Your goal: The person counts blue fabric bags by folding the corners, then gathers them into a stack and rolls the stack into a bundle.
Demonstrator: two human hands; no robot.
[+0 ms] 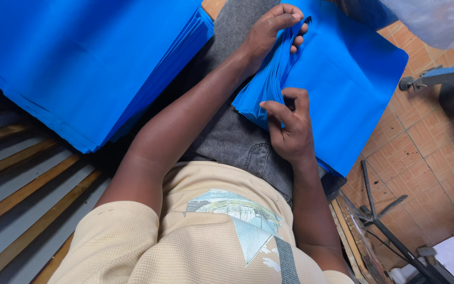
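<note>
We see the left hand point(275, 29) clenching the top edge of a folded sheaf of blue sheets point(342, 79) on the lap, the right hand point(290, 126) pinching its lower edges, a large blue stack point(80, 63) lying beside on the slatted bench point(22, 179)

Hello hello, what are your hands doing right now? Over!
Left hand grips top edge of blue sheets on lap. Right hand pinches the fanned edges lower down. Bigger blue stack lies apart to the left, nothing blocking.
</note>
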